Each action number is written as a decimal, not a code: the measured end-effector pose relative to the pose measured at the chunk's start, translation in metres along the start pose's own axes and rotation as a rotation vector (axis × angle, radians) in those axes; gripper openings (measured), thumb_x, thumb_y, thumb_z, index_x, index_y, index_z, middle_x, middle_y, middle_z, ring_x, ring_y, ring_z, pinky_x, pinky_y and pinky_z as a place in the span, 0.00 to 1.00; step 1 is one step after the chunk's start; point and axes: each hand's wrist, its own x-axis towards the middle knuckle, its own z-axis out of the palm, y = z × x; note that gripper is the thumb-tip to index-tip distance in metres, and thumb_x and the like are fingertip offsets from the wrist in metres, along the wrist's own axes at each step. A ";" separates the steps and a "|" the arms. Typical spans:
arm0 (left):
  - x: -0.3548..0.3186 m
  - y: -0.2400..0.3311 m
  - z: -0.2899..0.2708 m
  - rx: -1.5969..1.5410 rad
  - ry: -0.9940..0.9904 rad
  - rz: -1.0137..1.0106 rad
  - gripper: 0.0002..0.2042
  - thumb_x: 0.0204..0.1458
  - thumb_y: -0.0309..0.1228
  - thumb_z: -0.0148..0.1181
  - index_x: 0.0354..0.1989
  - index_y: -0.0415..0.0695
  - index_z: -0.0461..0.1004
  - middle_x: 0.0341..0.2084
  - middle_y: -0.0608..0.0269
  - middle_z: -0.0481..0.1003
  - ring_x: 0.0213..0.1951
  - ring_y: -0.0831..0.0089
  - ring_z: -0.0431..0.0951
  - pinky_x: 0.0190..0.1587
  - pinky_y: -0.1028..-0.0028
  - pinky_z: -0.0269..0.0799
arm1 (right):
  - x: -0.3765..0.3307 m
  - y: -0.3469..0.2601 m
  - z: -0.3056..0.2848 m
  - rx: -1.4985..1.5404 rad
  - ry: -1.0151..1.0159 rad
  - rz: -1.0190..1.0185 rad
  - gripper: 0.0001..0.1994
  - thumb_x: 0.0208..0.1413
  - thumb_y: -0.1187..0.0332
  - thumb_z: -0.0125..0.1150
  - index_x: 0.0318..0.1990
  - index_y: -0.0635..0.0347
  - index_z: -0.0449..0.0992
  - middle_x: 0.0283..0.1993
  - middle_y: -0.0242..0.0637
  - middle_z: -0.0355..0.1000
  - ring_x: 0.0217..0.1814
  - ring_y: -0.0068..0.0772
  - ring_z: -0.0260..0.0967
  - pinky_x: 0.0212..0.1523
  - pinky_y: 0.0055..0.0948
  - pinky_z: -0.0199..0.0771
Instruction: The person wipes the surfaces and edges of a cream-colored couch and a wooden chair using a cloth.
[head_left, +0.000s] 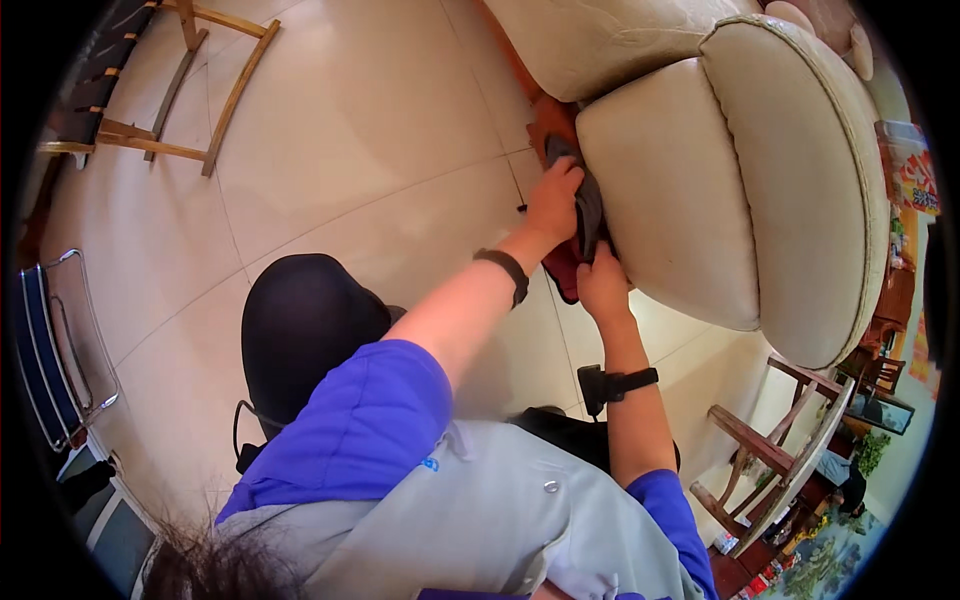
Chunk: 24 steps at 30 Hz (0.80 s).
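Observation:
My left hand [556,203] is closed on the upper part of a dark grey cloth-like piece [590,214], low beside a cream padded sofa seat [668,185]. At the near end of the same grey piece, my right hand [604,284] is closed, its fingertips pinching the edge. Below and between the hands shows a dark red item with a black edge [564,274], close to the floor. Its kind cannot be made out, as the hands and the sofa cover much of it.
A sofa backrest [810,190] rises at the right, with a wooden stool [765,440] nearer to me. Pale floor tiles [350,110] spread to the left. A wooden-framed chair [185,90] stands far left, a metal-framed one [75,345] below it. My dark-clad knee [305,330] is left of my arms.

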 end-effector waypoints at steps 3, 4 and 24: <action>0.003 -0.021 -0.003 -0.088 0.147 -0.021 0.19 0.41 0.14 0.44 0.45 0.36 0.65 0.48 0.44 0.65 0.50 0.48 0.65 0.52 0.62 0.62 | 0.003 0.000 0.019 0.136 0.014 0.033 0.21 0.49 0.66 0.49 0.49 0.69 0.61 0.45 0.61 0.66 0.46 0.60 0.65 0.47 0.48 0.64; 0.016 -0.015 -0.009 -0.100 0.145 -0.025 0.19 0.41 0.14 0.44 0.45 0.36 0.65 0.48 0.44 0.65 0.50 0.48 0.65 0.52 0.62 0.62 | 0.002 -0.002 0.018 0.244 0.098 0.041 0.22 0.50 0.65 0.50 0.51 0.70 0.61 0.48 0.63 0.64 0.50 0.60 0.63 0.50 0.46 0.62; -0.094 0.065 0.067 0.091 -0.148 -0.283 0.29 0.44 0.23 0.55 0.54 0.26 0.52 0.55 0.32 0.47 0.55 0.39 0.52 0.57 0.59 0.55 | -0.055 0.070 0.023 1.367 -0.219 0.978 0.23 0.61 0.49 0.33 0.47 0.58 0.66 0.43 0.45 0.72 0.37 0.34 0.72 0.34 0.31 0.71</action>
